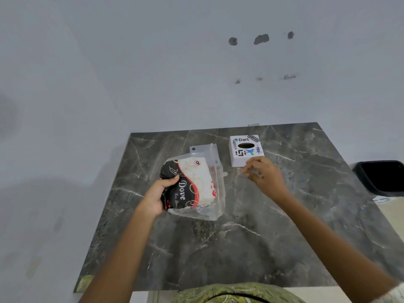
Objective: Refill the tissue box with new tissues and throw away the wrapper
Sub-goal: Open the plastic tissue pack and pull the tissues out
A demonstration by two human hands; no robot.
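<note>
Marble table (pixel 240 248), left hand (pixel 157 196) gripping tissue pack (pixel 192 184)

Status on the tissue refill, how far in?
Early. Done: nothing visible; the white stickered tissue box sits closed on the marble table, its oval slot dark with no tissue showing. In hand: the left hand grips the Dove tissue pack, still in its clear wrapper; the right hand is at the box's near edge. Left: unwrap, load, then bin the wrapper, likely in the black bin.
</note>
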